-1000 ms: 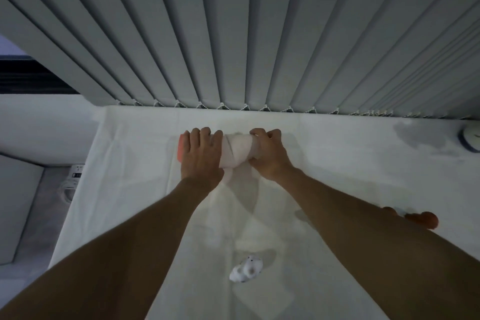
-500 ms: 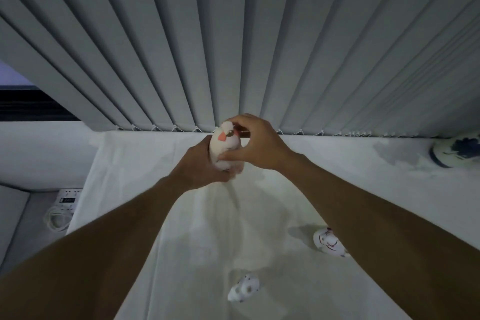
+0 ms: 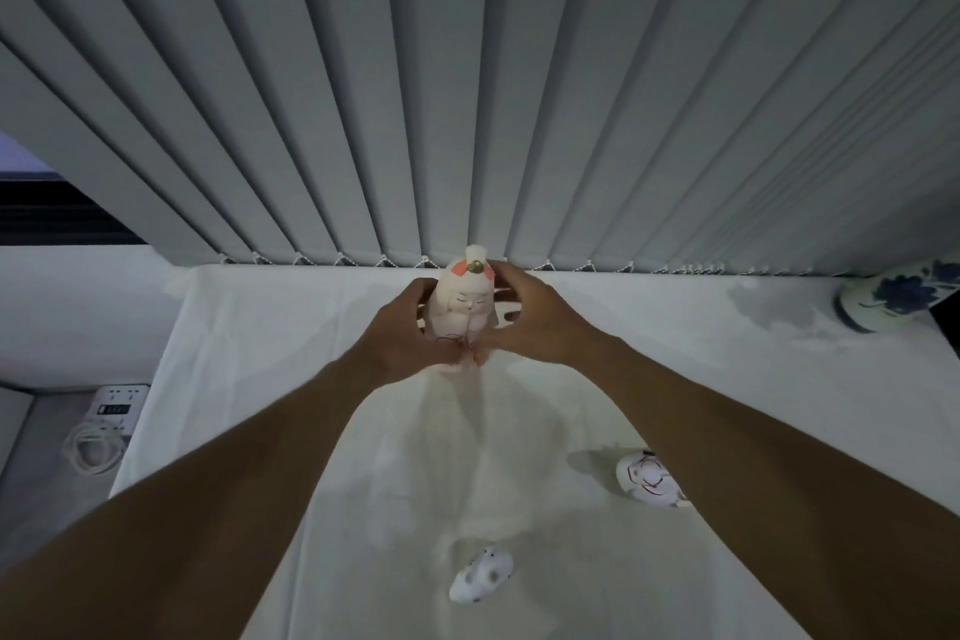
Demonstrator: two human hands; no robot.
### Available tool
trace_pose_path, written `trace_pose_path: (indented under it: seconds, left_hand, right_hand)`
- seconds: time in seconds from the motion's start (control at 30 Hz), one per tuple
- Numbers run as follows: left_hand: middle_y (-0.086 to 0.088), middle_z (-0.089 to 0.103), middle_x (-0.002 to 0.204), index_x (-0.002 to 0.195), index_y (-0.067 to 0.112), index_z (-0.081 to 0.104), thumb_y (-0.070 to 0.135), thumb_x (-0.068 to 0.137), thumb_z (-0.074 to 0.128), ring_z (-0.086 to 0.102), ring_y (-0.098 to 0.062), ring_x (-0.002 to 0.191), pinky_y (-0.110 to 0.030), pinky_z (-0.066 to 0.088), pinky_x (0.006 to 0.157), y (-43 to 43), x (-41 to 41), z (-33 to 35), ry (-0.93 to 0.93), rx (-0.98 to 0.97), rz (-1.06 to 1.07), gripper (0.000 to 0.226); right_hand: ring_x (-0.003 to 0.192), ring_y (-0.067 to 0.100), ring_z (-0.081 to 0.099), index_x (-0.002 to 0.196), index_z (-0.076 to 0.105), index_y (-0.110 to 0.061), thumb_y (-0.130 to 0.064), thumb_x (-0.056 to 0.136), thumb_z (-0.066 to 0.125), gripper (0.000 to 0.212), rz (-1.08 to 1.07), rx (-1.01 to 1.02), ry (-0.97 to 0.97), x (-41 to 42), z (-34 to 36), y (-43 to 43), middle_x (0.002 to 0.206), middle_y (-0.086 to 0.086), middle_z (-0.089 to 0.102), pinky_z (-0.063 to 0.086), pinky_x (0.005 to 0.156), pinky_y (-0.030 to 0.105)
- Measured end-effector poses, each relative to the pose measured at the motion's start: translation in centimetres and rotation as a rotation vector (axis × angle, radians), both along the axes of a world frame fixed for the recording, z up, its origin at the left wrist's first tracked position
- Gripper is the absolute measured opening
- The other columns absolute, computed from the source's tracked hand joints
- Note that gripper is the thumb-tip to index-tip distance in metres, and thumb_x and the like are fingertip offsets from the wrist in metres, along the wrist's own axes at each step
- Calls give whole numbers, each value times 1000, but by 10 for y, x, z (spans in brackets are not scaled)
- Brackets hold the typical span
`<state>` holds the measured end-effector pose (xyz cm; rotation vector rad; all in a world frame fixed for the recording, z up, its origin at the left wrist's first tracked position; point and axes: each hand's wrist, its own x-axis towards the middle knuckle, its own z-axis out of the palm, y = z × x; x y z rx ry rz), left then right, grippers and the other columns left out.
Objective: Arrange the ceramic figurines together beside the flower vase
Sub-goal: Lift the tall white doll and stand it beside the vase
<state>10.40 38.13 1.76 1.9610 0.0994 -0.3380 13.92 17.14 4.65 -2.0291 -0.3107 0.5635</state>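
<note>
A tall white ceramic figurine (image 3: 464, 307) with a painted face and orange marks on its head stands upright near the back of the white-clothed table (image 3: 675, 369). My left hand (image 3: 410, 333) grips its left side and my right hand (image 3: 530, 322) its right side and base. A small white figurine with red lines (image 3: 647, 478) lies by my right forearm. A small spotted white figurine (image 3: 480, 579) lies near the front. The blue-and-white flower vase (image 3: 893, 299) is at the far right, partly cut off.
Grey vertical blinds (image 3: 467, 94) hang right behind the table's back edge. To the left, below the table, a white power strip (image 3: 117, 403) and a coiled cable (image 3: 93, 447) lie on a lower surface.
The tall figurine was lying on its side under both hands; it has been lifted and turned upright, facing me. The view tilted up, bringing the vase and the red-lined figurine into sight.
</note>
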Motion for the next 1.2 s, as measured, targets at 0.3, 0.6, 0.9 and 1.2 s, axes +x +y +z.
trace_pose_path:
  seconds: [0.3, 0.6, 0.9, 1.2]
  left_hand:
    - [28, 65, 101, 103, 48, 54, 38, 48, 97, 66, -1, 91, -10, 53, 61, 4, -3, -10, 34, 27, -11, 71]
    - [22, 68, 105, 107, 45, 57, 30, 47, 97, 69, -11, 97, -22, 61, 73, -64, 21, 7, -1, 20, -71, 74]
    - [11, 68, 116, 121, 31, 57, 39, 42, 96, 68, -19, 102, -38, 62, 82, -215, 63, 12, 10, 1, -241, 89]
    - [15, 68, 110, 119, 33, 56, 38, 42, 94, 69, -15, 99, -34, 62, 81, -367, 111, 3, 22, -4, -349, 86]
  right_hand:
    - [118, 27, 62, 150, 47, -22, -13, 72, 94, 92, -25, -78, 86, -13, -33, 6, 134, 0, 63, 56, 98, 38]
    - [109, 12, 64, 140, 51, -41, -15, 74, 89, 81, -108, -15, -42, -9, -31, -62, 122, -20, 66, 54, 92, 30]
    - [109, -11, 60, 145, 38, -47, -20, 80, 88, 86, -266, -6, -48, -9, -25, -210, 125, -34, 58, 46, 84, 5]
    - [140, 24, 52, 165, 13, -36, -25, 93, 78, 97, -394, -55, -85, 9, -36, -350, 160, -3, 47, 48, 113, 41]
